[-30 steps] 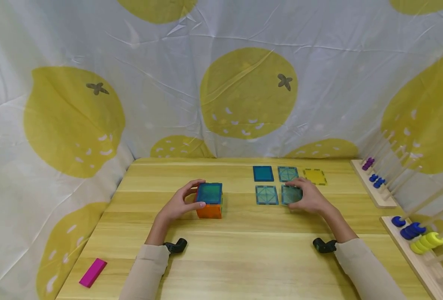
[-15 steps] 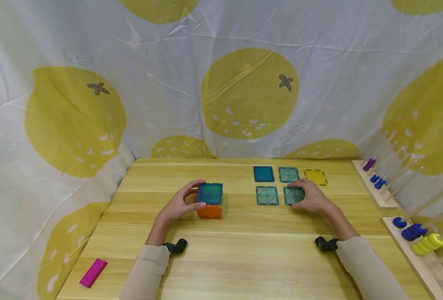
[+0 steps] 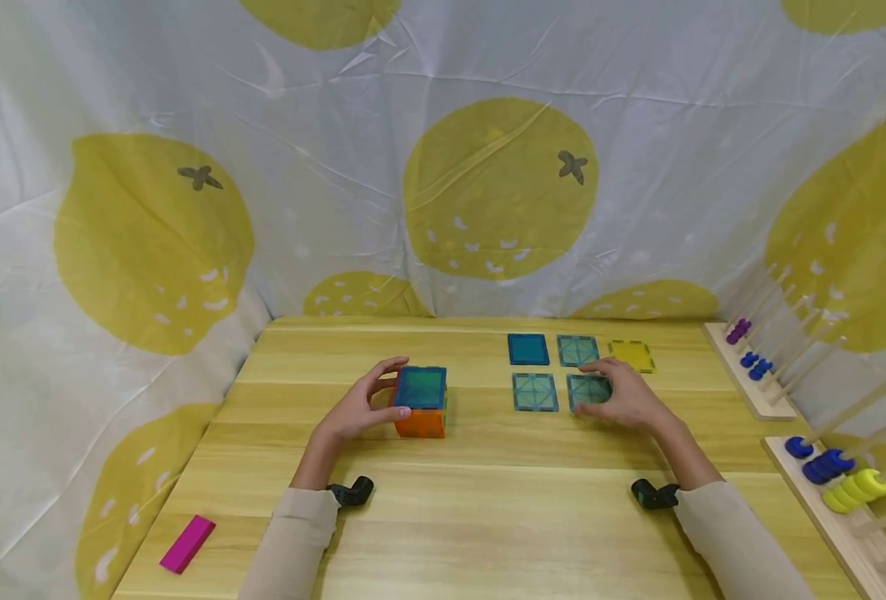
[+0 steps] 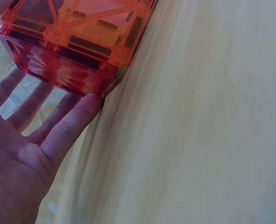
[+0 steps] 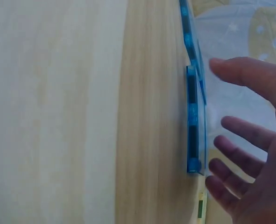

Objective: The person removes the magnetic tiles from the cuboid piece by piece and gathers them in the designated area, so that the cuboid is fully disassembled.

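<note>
In the head view, a cube of see-through magnetic tiles [image 3: 422,389] stands left of the table's centre, with a blue top and orange front. My left hand [image 3: 357,408] holds its left side, thumb at the front corner and fingers towards the back. The left wrist view shows the fingers of my left hand [image 4: 39,135] against its red face [image 4: 58,70]. My right hand [image 3: 623,397] hovers over the right end of a light blue magnetic tile [image 3: 583,390], fingers spread. In the right wrist view, a gap separates my right hand [image 5: 254,140] from the blue tile [image 5: 193,121].
Beside and behind that tile lie another light blue tile [image 3: 535,392], a dark blue tile [image 3: 528,349], a third light blue tile [image 3: 576,349] and a yellow tile [image 3: 633,354]. Wooden peg racks [image 3: 776,408] line the right edge. A magenta block [image 3: 187,543] lies front left.
The tile under my right hand has slid slightly right, widening the gap to its left neighbour. The thumb and fingers of my right hand have opened wider. My left hand stays at the cube.
</note>
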`<state>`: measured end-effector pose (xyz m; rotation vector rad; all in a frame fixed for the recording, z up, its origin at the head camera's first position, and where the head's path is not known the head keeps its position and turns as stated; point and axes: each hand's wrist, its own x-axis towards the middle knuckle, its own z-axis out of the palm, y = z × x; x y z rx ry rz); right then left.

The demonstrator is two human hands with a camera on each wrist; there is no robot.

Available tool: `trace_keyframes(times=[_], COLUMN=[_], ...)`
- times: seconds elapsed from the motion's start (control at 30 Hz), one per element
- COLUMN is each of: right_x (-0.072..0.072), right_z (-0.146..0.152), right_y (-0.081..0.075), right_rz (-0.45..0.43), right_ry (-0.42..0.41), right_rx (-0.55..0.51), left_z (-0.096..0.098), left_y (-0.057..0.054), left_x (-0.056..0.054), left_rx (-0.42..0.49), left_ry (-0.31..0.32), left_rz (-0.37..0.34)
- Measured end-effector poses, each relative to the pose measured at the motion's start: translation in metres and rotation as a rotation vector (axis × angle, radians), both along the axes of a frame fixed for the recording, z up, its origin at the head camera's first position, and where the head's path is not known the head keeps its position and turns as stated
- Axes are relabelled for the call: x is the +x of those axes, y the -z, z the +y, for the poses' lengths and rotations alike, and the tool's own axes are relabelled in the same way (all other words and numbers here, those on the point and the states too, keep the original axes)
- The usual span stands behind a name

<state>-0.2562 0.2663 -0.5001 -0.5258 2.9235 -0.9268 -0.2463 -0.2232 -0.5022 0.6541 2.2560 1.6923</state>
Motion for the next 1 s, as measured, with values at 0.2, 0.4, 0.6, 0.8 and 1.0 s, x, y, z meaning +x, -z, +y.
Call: trace_keyframes(times=[0.2, 0.4, 0.6, 0.8, 1.0], right_x=[0.008, 0.011, 0.013, 0.013, 0.012], right_z=[-0.011, -0.031, -0.059, -0.093, -0.128], right_y=[-0.005, -0.015, -0.019, -0.023, -0.029], right_rz=[0.057, 0.050, 0.018, -0.032, -0.087], right_ry=[-0.003, -0.074, -0.149, -0.205, -0.237], right_rx=[-0.112, -0.216, -0.281, -0.329, -0.384], left_z=[-0.008, -0.010, -0.005, -0.001, 0.001], left_y=[0.001, 0.000, -0.002, 0.000, 0.002], left_x=[0.002, 0.003, 0.003, 0.002, -0.001], left_rx=[0.001, 0.008, 0.024, 0.022, 0.031], left_ry=[0.023, 0.030, 0.031, 0.021, 0.024], left_rz=[0.003, 0.006, 0.003, 0.019, 0.034])
